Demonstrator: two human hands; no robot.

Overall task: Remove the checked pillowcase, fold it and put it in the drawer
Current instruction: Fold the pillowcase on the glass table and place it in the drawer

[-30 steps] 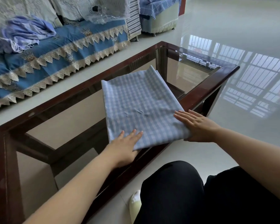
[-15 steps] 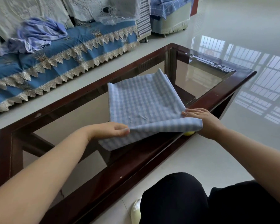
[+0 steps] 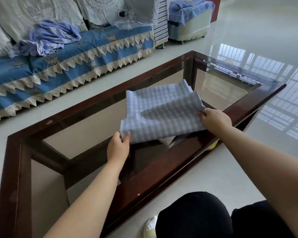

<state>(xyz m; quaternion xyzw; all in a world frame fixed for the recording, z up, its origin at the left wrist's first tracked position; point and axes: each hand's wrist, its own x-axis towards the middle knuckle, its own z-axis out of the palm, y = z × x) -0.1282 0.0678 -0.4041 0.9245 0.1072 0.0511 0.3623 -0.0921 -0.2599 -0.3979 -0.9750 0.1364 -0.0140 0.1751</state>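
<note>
We observe the checked pillowcase (image 3: 162,110), pale blue and white, partly folded over the glass-topped surface (image 3: 244,107) with its dark wooden frame. Its far portion lies flat on the glass; the near portion is raised off the glass and curls back over the flat part.

Left hand (image 3: 118,148): grip closed on the near left corner of the pillowcase, thumb on top, fingers underneath, pinching the cloth.

Right hand (image 3: 213,120): grip closed on the right edge of the lifted layer, fingers curled round the cloth near the frame's right rail.

We note both forearms reaching in from the lower edge, and dark trousers (image 3: 194,215) with a pale slipper (image 3: 150,227) on the tiled floor (image 3: 248,31).

Beyond the surface stands a sofa with a blue lace-trimmed cover (image 3: 62,69); a crumpled lilac cloth (image 3: 50,36) lies on it. A footstool with a blue checked cover (image 3: 189,19) sits further right. A small yellow item (image 3: 212,146) shows under the frame's near rail; we cannot identify it.
</note>
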